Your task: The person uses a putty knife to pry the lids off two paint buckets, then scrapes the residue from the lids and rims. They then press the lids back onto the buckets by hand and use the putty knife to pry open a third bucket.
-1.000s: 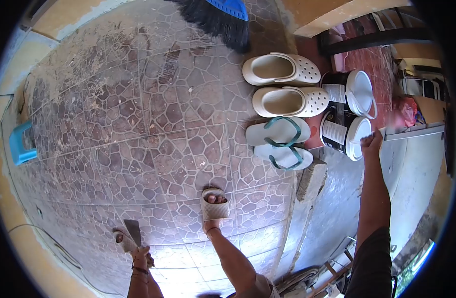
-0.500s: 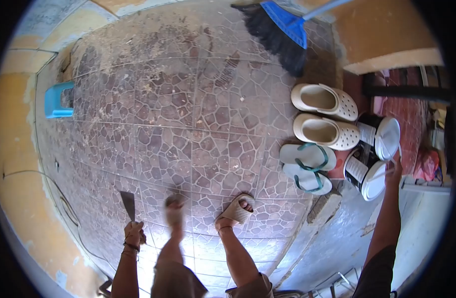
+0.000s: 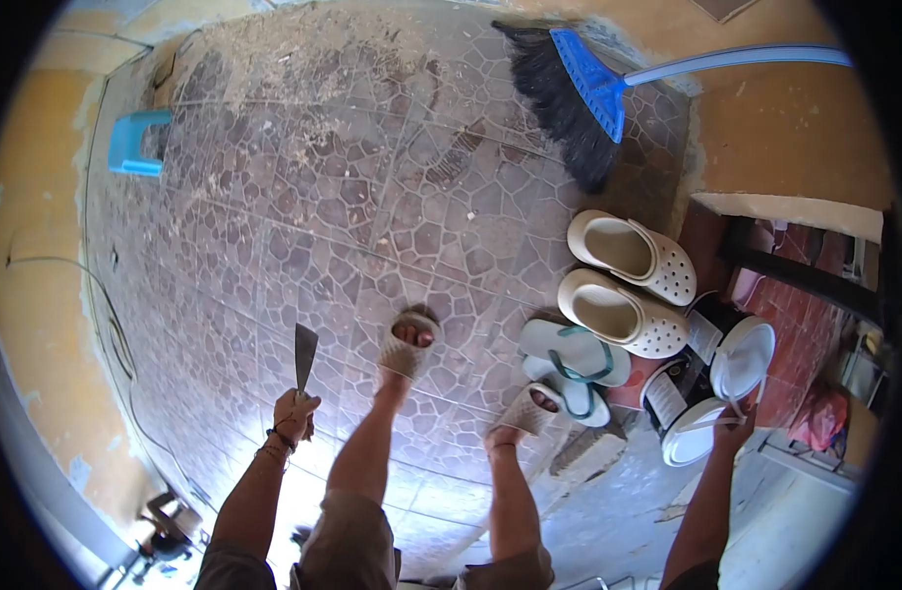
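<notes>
My left hand (image 3: 295,413) grips the handle of a metal scraper (image 3: 304,356), its flat blade pointing up and forward above the patterned floor tiles (image 3: 303,206). My right hand (image 3: 734,425) is low at the right, fingers closed on the thin wire handle of a white-lidded paint bucket (image 3: 682,418). A second bucket (image 3: 738,352) stands just behind it. My own feet in pale sandals (image 3: 407,346) are on the tiles between the two hands, the other sandal (image 3: 531,405) close to the flip-flops.
White clogs (image 3: 630,251) and teal-strapped flip-flops (image 3: 572,356) lie in a row right of my feet. A blue broom (image 3: 579,93) leans on the wall at the top right. A small blue stool (image 3: 136,141) stands at the far left. Dust covers the far tiles.
I have stepped forward with my left foot and the view has tilted right. My right hand has come down from the bucket rim onto the wire handle. The scraper stays in my left hand.
</notes>
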{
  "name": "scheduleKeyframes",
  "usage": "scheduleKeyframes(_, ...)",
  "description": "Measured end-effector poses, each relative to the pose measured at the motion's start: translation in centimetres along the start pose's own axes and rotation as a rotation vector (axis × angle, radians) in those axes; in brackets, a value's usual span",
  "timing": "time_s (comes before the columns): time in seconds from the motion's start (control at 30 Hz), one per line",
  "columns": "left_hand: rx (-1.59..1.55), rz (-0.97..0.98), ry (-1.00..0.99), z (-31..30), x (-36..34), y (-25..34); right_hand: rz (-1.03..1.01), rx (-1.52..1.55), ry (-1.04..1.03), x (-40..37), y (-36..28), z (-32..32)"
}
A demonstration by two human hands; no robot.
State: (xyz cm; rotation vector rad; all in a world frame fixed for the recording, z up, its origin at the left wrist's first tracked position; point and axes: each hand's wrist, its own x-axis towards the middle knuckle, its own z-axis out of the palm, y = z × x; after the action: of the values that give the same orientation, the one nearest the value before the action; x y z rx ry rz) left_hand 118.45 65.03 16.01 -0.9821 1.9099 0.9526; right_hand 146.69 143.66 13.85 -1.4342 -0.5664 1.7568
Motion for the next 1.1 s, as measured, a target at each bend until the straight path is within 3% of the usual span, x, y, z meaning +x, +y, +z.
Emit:
scheduleKeyframes(0.07,0.0,-0.035,0.01,1.6,-2.0,-2.0,0.153,0.021,-0.067,-1.7,-0.9,0.4)
scheduleKeyframes(0.13,0.027,-0.062,0.033,2.1,-4.2,-4.0,0.105,-0.116,0.21,-4.0,-0.5,4.0)
scheduleKeyframes(0.17,0.064,-0.059,0.045,1.5,-4.8,-5.9,0.276,-0.175,0.198,-3.0,-1.5,3.1)
scheduleKeyframes(0.2,0.087,-0.066,0.055,0.9,-6.1,-6.5,0.162,-0.173,0.358,-2.7,-0.2,3.7)
scheduleKeyframes(0.23,0.116,-0.071,0.071,-0.1,-7.4,-6.8,0.241,-0.203,0.23,-2.0,-0.4,1.9)
scheduleKeyframes(0.3,0.205,-0.059,0.116,-3.5,-9.9,-7.5,0.169,-0.189,0.434,-3.4,0.9,3.1)
scheduleKeyframes(0.4,0.525,-0.057,0.229,-12.5,-12.6,-12.2,0.301,-0.154,0.459,-8.3,-0.1,4.0)
scheduleKeyframes(0.53,0.675,-0.252,0.415,-20.9,-18.8,-13.9,0.364,-0.13,0.357,-17.1,-2.4,3.6)
scheduleKeyframes(0.6,0.771,-0.377,0.358,-21.4,-23.6,-10.0,0.375,-0.21,0.475,-22.0,-3.2,4.6)
scheduleKeyframes(0.63,0.885,-0.421,0.332,-22.6,-23.9,-11.4,0.395,-0.232,0.499,-24.4,-3.7,5.0)
scheduleKeyframes(0.73,1.096,-0.408,0.253,-26.7,-24.1,-23.9,0.434,-0.298,0.588,-28.3,-4.4,3.9)
scheduleKeyframes(0.8,1.295,-0.286,0.078,-28.5,-24.2,-33.5,0.492,-0.391,0.578,-30.4,-5.3,3.1)
scheduleKeyframes(0.83,1.319,-0.335,0.018,-28.0,-24.9,-34.6,0.529,-0.409,0.459,-33.9,-5.3,5.3)
scheduleKeyframes(0.87,1.347,-0.38,-0.044,-27.5,-25.3,-35.0,0.565,-0.423,0.344,-38.4,-5.1,7.6)
scheduleKeyframes(1.0,1.464,-0.151,-0.157,-28.8,-18.5,-37.1,0.684,-0.476,0.308,-48.1,-3.4,14.5)
scheduleKeyframes(1.07,1.522,-0.024,-0.218,-29.9,-15.2,-36.4,0.587,-0.618,0.298,-52.3,1.3,20.3)
scheduleKeyframes(1.1,1.278,-0.162,-0.161,-30.2,-12.4,-30.0,0.539,-0.7,0.289,-54.1,2.9,22.5)
